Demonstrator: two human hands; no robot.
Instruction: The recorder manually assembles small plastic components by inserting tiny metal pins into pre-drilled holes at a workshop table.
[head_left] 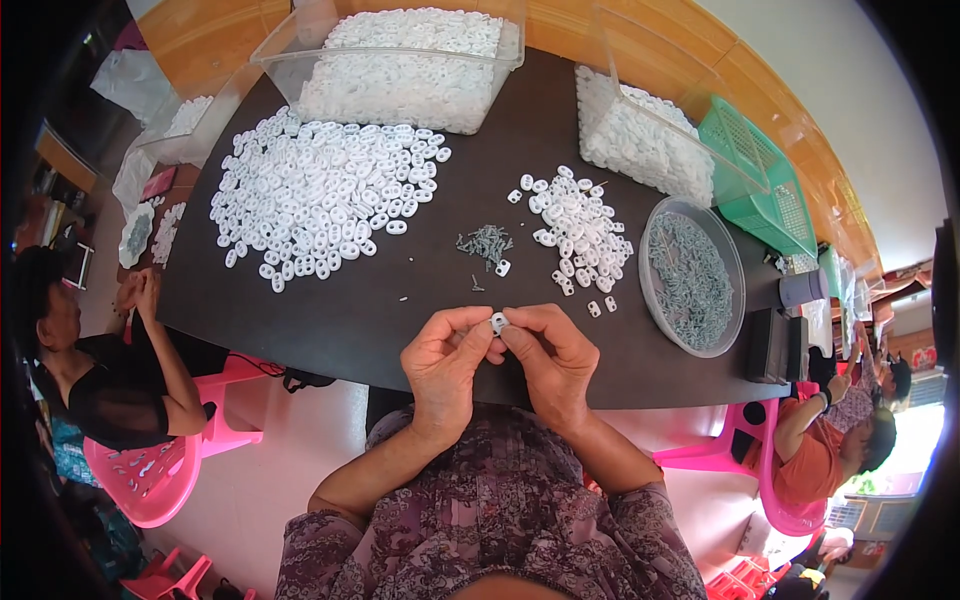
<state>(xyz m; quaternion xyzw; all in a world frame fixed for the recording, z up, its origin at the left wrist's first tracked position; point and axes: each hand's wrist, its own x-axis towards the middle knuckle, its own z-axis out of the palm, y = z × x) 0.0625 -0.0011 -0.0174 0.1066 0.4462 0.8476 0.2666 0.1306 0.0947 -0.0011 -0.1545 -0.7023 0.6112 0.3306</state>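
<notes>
In the head view, the left hand (447,365) and right hand (550,362) pinch one small white oval plastic piece (498,321) between their fingertips, over the dark brown desk (340,325), near a small pile of grey metal screws (486,243).

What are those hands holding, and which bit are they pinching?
One small white piece. The left hand and right hand pinch it by its opposite sides; the fingers hide part of the hold.
</notes>
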